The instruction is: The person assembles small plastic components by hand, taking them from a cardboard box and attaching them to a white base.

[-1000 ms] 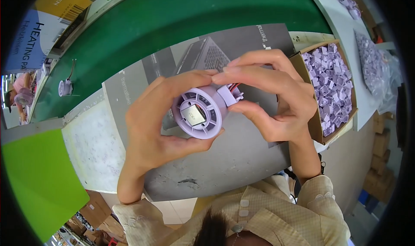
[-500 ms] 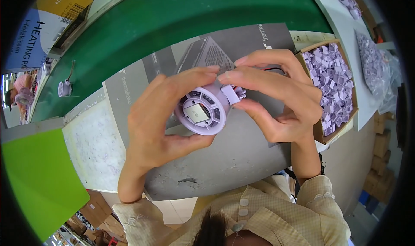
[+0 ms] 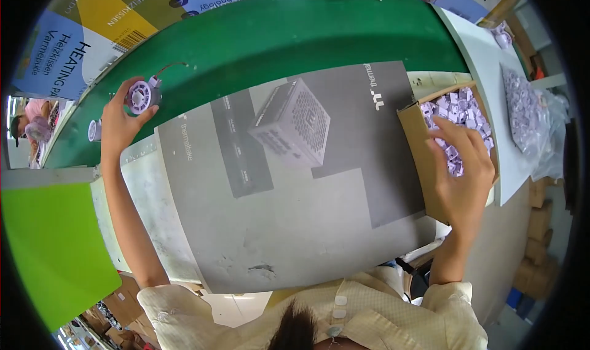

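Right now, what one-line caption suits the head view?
Left hand around a round lilac part; right hand over a carton of small lilac pieces.

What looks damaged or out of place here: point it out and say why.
The grey printed sheet bears a dark, ragged mark near its edge closest to the person. It interrupts the plain grey surface, possibly a tear or scrape; I cannot tell which.

Bright green panel (image 3: 55,239) at lower left, blue-and-yellow carton (image 3: 52,52) at upper left, brown boxes (image 3: 536,220) at far right.
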A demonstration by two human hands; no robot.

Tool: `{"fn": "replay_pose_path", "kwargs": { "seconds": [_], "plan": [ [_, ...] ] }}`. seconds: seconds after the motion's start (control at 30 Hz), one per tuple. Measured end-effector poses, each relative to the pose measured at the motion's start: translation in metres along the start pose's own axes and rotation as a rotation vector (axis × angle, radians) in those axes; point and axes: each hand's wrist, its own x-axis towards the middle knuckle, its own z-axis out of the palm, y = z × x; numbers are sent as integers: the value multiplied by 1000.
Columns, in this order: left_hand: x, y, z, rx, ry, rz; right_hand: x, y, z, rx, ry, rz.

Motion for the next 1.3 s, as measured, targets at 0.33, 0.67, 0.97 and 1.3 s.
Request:
{"fn": "replay_pose_path", "kwargs": {
  "seconds": [0.33,0.67,0.97,1.3],
  "plan": [
    [96,46,17,126,-351,-258,-3,42,-2,-95,-218,117],
    [186,200,155,450,717,816,7,48,1,-8,-234,151],
    [187,264,111,313,190,552,8,40,0,-4,-203,22],
    [0,214,17,165,-224,466,-14,27,-14,471,-37,56]
  ]
}}
